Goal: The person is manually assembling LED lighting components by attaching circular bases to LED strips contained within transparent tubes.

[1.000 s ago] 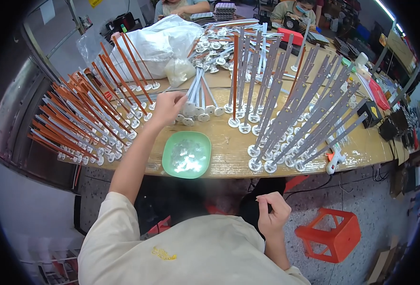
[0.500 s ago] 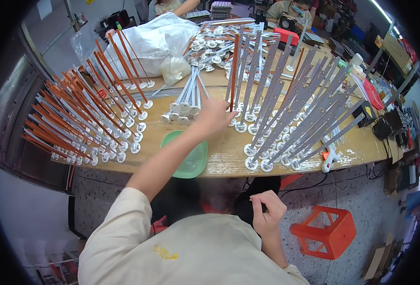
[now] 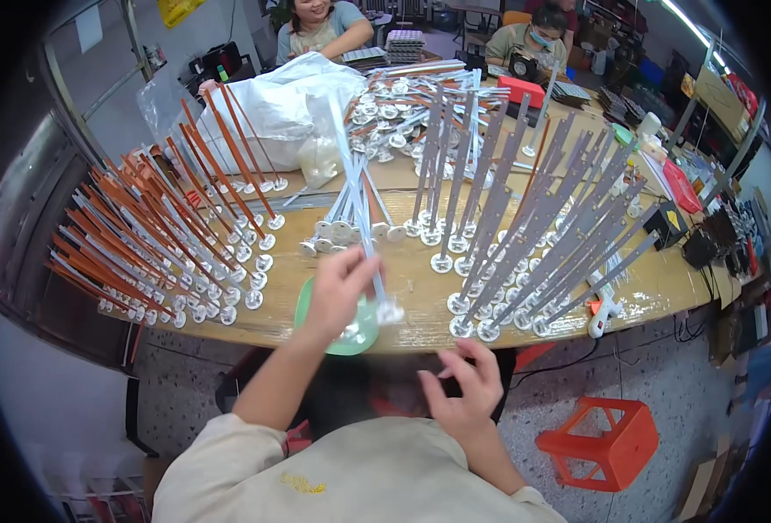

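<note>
While the left side of the frame is filled by upright orange and pale strips (image 3: 150, 209) on small round feet, a white bag (image 3: 281, 100) sits behind them at upper left of centre. Next, at the near edge of the table (image 3: 420, 296), a green tray (image 3: 350, 347) is noted; it is partly hidden by the left hand (image 3: 343, 288), which is over it just left of the frame's centre. The fingers of that hand are closed round the lower part of a pale strip (image 3: 361, 213). The strip stands nearly upright, its top leaning to the left, and its round foot (image 3: 390, 312) is below the grip, beside the tray's right edge; both are blurred. Behind the strip lies a bunch of similar strips (image 3: 342, 231), feet toward the viewer, with a larger heap (image 3: 394, 113) at upper centre. The right hand (image 3: 471, 388), below the table edge at lower centre, has loosely bent fingers; whether anything small is between them cannot be told. Grey strips (image 3: 560, 227) stand in close rows right of centre. A glue gun (image 3: 605, 318) lies beside them, and a red stool (image 3: 601, 444) stands on the floor at lower right.
</note>
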Motion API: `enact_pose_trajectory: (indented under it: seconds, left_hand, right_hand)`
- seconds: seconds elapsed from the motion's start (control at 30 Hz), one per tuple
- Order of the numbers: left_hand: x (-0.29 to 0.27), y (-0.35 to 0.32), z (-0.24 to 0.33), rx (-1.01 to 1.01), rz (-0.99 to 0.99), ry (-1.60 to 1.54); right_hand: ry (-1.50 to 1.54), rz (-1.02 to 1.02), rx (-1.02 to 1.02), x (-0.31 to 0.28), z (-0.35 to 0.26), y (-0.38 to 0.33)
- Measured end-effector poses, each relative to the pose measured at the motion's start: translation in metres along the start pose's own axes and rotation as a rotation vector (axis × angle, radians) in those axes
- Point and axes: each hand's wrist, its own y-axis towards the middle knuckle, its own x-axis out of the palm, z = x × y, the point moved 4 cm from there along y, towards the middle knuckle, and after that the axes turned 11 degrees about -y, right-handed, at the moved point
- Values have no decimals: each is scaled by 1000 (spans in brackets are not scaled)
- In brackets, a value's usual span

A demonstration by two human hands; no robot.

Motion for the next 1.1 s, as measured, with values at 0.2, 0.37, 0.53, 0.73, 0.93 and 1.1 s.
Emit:
enact_pose_trajectory:
  seconds: [0.2,0.37,0.53,0.73,0.93,1.1]
  left_hand:
    - [21,-74,-5,-222,61,-571]
    - [19,-98,1,-197,30,-777]
    - [28,-112,-7,-186,81,-847]
    - [16,-120,-17,-47,90,-731]
    - [35,-124,-9,-177,125,-781]
    - [31,-126,-8,-240,155,-824]
  right_hand:
    - [208,-97,-286,35,-43,17]
    - [230,-111,-276,42,-51,8]
    - [106,-3,-279,41,-56,4]
    - [198,90,-343,43,-61,-3]
    - [134,95,-314,36,-61,-13]
    - [118,-14,-294,37,-61,-20]
